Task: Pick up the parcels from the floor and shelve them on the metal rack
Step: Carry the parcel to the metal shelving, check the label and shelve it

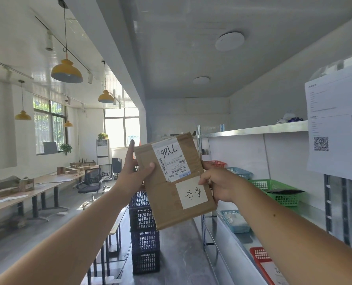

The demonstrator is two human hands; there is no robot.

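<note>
Stacked crates (144, 241) stand behind the parcel (171, 194); the metal rack (253, 131) holding baskets (282, 194) is to its right.

— What can be read on the parcel (167, 204)?
— Its shipping label (172, 159) has "7786" handwritten, seen upside down, and "530- 05 094" printed.
— The white sticker (191, 192)?
— Handwritten characters, unclear.
— The sheet (335, 128) on the rack (253, 131)?
— A QR code (321, 143); the print is too small.

The parcel (177, 204) is brown cardboard, bearing a white label (171, 159) with black barcodes and handwriting, and a white note (191, 192) with black characters. On the right, a green basket (273, 190), pale blue basket (240, 172) and red basket (217, 163) have grid-patterned walls. Far crates (144, 233) are dark blue; left lamps (66, 72) are yellow
</note>
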